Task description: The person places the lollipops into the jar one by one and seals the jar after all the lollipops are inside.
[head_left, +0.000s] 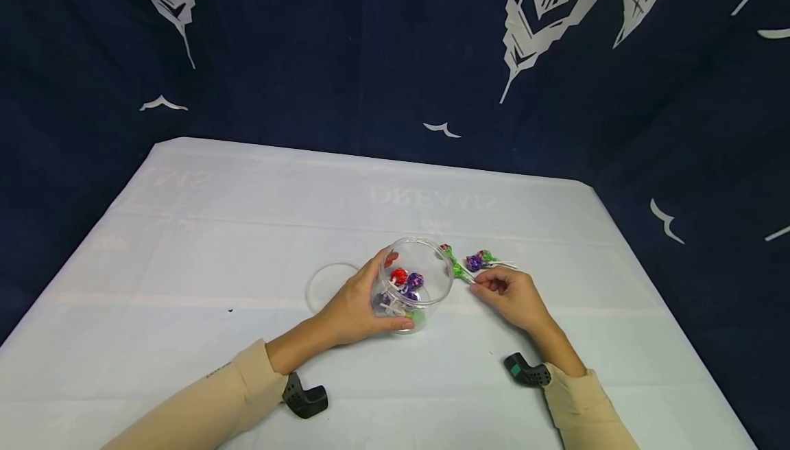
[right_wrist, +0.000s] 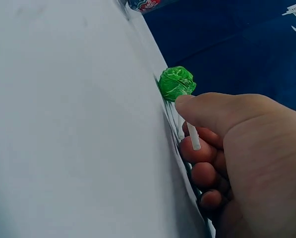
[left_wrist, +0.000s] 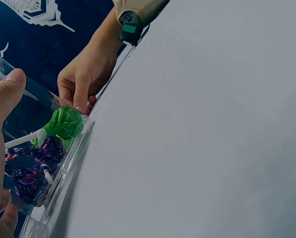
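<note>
My left hand (head_left: 361,306) grips a clear plastic jar (head_left: 426,302) round its side, the thumb along the near wall. Inside lie several wrapped lollipops: a red one (head_left: 398,276), purple ones (head_left: 415,281) and a green one (left_wrist: 66,123). Just right of the jar, my right hand (head_left: 511,295) pinches the white stick (right_wrist: 193,135) of a green lollipop (right_wrist: 176,83) between thumb and fingers. Its wrapped head points away from the hand, toward the jar. A second white stick shows beside the pinched one in the right wrist view.
More lollipops, purple (head_left: 474,262) and green (head_left: 487,256), lie on the white tablecloth (head_left: 247,251) beyond my right hand. A clear round lid (head_left: 308,285) lies left of the jar, partly behind my left hand. A dark blue curtain (head_left: 345,52) hangs behind the table.
</note>
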The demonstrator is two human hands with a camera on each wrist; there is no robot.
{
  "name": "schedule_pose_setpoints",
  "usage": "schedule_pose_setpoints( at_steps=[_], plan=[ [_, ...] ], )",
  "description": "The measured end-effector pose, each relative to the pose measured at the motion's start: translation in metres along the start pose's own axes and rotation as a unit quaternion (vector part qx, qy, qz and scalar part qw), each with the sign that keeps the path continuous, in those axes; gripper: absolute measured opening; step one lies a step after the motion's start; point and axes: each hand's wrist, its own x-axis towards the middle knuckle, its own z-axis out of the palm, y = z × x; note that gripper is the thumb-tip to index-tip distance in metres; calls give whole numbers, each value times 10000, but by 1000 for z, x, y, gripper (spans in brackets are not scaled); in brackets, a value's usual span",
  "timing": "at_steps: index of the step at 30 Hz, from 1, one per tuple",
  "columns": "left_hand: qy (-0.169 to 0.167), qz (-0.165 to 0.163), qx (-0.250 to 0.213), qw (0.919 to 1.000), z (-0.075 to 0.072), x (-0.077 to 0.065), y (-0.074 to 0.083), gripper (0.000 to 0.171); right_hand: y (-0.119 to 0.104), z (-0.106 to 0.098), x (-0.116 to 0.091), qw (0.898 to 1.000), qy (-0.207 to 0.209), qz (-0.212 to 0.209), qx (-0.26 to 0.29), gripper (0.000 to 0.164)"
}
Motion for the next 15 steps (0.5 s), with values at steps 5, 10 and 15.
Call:
schedule_pose_setpoints(
  at_steps=[5, 10, 15],
  plan=[
    [17, -32, 5, 10000, 0, 0, 0, 118, -1, 1, -1, 9999, 19, -91, -57, 7],
    [42, -23, -3, 10000, 0, 0, 0, 117, -2, 1, -1, 9998, 30, -168, -130, 8],
    [41, -5, -31, 10000, 0, 0, 0, 117, -2, 0, -1, 9997, 15, -165, -162, 6]
  ],
)
